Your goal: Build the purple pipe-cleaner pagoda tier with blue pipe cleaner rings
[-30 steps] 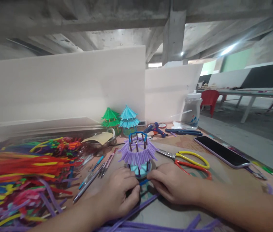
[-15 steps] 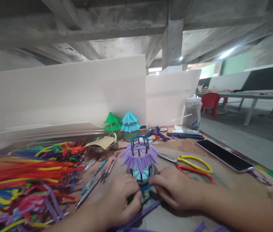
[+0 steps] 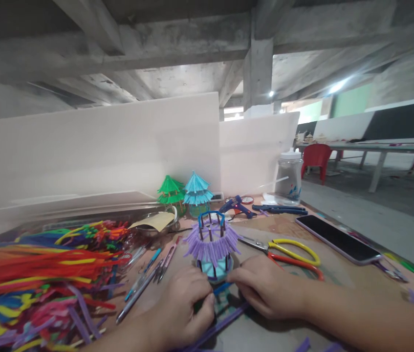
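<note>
A short blue pipe cleaner (image 3: 222, 288) stretches between my two hands low at the centre. My left hand (image 3: 187, 302) has its fingers curled at one end of it, and my right hand (image 3: 265, 286) pinches near the other end. The exact fingertip contact is partly hidden. Just beyond stands a small tower model (image 3: 212, 244) with brown posts, a purple pipe-cleaner fringe, a blue top ring and a pale blue base. Under the hands, a long purple pipe cleaner (image 3: 225, 320) lies slanted on the work surface.
Left lies a heap of coloured pipe cleaners (image 3: 41, 264), with a pen (image 3: 137, 297) and pink snips (image 3: 167, 261) beside it. Scissors (image 3: 294, 250) and a phone (image 3: 338, 239) lie right. Behind are green (image 3: 170, 188) and blue models (image 3: 197, 193), a glue gun (image 3: 236, 206) and a bottle (image 3: 288, 177).
The whole view has shifted slightly, with the scene sitting a little lower. Both hands keep nearly the same pose around the blue pipe cleaner.
</note>
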Motion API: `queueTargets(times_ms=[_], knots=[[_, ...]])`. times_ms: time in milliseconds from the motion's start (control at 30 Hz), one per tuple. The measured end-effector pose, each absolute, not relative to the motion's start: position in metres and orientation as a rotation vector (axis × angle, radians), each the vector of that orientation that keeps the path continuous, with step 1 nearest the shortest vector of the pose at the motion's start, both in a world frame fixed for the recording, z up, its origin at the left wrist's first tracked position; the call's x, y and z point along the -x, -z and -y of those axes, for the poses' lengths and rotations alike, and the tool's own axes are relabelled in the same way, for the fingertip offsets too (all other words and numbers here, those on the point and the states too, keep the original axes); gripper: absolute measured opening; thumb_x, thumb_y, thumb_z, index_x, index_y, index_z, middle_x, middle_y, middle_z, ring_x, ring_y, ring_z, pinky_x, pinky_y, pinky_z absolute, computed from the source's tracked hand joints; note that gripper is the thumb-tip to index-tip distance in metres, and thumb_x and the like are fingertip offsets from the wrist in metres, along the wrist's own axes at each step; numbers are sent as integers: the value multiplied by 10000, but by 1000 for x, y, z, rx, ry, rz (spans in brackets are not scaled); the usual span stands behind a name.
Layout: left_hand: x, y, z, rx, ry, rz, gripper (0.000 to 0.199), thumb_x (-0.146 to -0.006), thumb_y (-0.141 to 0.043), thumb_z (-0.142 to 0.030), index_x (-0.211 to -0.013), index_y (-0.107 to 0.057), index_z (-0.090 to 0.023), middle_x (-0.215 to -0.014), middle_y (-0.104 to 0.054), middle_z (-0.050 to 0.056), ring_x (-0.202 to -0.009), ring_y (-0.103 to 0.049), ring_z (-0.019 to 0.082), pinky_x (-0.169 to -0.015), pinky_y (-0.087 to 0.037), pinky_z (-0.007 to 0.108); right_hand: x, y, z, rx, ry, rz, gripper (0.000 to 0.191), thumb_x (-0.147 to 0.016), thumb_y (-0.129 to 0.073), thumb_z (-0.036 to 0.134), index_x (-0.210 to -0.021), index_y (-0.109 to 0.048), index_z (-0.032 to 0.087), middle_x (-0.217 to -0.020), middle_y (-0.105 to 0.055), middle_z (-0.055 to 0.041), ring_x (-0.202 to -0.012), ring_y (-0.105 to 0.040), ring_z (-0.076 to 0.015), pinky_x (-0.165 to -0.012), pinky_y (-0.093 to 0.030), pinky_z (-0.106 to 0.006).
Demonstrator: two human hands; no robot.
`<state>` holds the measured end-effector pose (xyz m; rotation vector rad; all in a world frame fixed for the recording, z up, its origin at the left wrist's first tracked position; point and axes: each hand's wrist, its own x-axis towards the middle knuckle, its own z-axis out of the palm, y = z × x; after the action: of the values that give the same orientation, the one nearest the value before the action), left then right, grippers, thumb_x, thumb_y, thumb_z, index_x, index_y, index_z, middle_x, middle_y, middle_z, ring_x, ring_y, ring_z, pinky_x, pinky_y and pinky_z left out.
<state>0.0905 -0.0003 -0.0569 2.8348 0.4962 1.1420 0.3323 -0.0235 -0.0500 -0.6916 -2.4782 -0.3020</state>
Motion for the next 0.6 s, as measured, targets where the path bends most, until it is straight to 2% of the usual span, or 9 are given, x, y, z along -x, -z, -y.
queueTargets(times_ms=[167, 433, 600], knots=[[-90, 57, 0, -2844, -1157, -495, 217, -867, -437, -152, -659, -407, -202, -603, -526, 13, -607, -468, 144, -588, -325, 281, -333, 50, 23, 681, 296, 2478, 245, -934, -395, 169, -1081, -592, 173, -691, -652, -34, -595, -565, -160, -590, -364, -280], [-88, 56, 2, -2865, -1169, -459, 218, -868, -427, -139, -660, -423, -203, -597, -523, 12, -604, -473, 146, -587, -333, 294, -333, 46, 24, 595, 309, 2451, 302, -846, -412, 131, -1092, -581, 172, -684, -649, -25, -582, -558, -165, -584, -381, -281], [-88, 56, 1, -2865, -1174, -444, 217, -862, -427, -136, -658, -437, -207, -604, -538, 23, -609, -489, 153, -596, -355, 302, -335, 45, 22, 638, 278, 2473, 271, -874, -409, 157, -1070, -595, 174, -694, -653, -33, -596, -568, -167, -582, -384, -283]])
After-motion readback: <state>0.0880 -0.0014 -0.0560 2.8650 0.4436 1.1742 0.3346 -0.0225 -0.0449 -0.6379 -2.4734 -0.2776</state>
